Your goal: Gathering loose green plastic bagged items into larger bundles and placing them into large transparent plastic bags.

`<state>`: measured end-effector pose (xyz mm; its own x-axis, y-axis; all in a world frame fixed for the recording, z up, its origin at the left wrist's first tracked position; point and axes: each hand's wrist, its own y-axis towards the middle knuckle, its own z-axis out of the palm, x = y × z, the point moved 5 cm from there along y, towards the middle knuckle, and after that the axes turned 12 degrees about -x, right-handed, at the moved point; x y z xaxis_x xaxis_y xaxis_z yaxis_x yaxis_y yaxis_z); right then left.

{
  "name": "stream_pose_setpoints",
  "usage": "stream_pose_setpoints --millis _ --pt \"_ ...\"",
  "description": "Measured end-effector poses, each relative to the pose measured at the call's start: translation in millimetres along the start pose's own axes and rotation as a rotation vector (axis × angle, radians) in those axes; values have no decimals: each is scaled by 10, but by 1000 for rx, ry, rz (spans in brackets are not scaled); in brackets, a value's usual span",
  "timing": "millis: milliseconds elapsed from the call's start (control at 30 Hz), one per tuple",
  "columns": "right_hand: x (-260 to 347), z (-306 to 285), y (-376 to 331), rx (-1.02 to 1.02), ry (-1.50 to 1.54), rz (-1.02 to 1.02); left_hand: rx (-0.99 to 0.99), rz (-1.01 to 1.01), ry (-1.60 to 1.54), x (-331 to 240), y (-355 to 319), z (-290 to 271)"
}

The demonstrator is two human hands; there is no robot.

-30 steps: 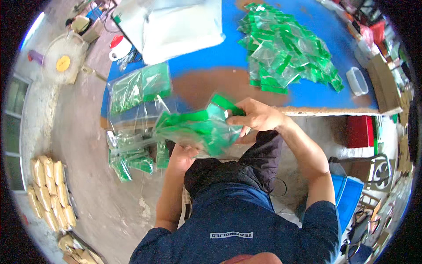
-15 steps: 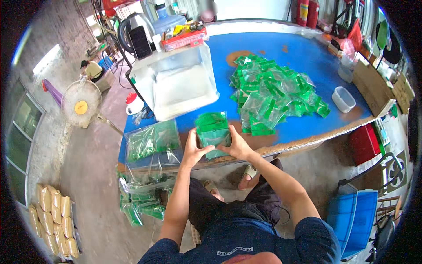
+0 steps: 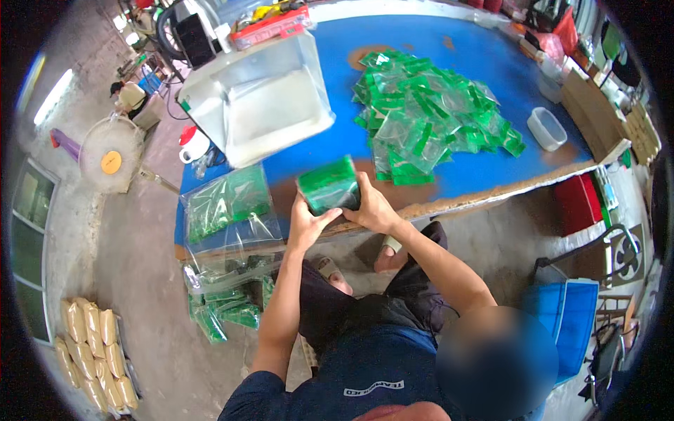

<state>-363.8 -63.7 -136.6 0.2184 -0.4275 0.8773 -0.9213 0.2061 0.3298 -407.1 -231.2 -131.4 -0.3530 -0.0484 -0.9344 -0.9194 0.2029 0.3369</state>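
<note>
Between my two hands is a stack of green and transparent plastic bags (image 3: 327, 185), held above the near edge of the blue table (image 3: 309, 126). My left hand (image 3: 307, 223) grips its left side and my right hand (image 3: 372, 207) its right side, the thumbs almost meeting at the near edge. The stack looks bowed, its green side uppermost. Left of my left hand lies a large transparent bag (image 3: 235, 203) with green bags inside, partly hanging over the table edge. A loose heap of green and transparent bags (image 3: 434, 116) spreads beyond my right hand.
A whitish plastic bin (image 3: 270, 105) lies tipped toward me on the table. At the right are a small transparent tub (image 3: 547, 129) and a cardboard box (image 3: 590, 109). More green bags (image 3: 225, 312) are below the table's left edge. A blue crate (image 3: 579, 330) stands right of me.
The stack was flatter and lower between my hands; now it is tilted and bowed, still gripped on both sides. The whole view has shifted slightly, while the heap looks the same.
</note>
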Motion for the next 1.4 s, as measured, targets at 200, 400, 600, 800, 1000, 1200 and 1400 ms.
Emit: stream_pose_setpoints --millis 200,400,600,800,1000,1200,1400 --pt "48 25 108 197 44 -94 -87 -127 -20 47 -121 -46" --pt "-549 -1017 824 -605 -880 -12 -174 -413 -658 61 -580 -291" --pt "-731 -818 636 -73 -979 -203 -297 -887 -961 255 -1323 -254" --pt "-281 -759 402 -18 -970 -429 -301 -888 -931 306 -1378 -256" --pt "195 -140 -360 317 -283 -605 -262 -809 -897 188 -1260 -320" --pt "224 -53 406 -93 -453 -592 -195 -812 -815 345 -1439 -188" --pt "137 188 -183 360 -534 -685 -195 -690 -1088 446 -1809 -461"
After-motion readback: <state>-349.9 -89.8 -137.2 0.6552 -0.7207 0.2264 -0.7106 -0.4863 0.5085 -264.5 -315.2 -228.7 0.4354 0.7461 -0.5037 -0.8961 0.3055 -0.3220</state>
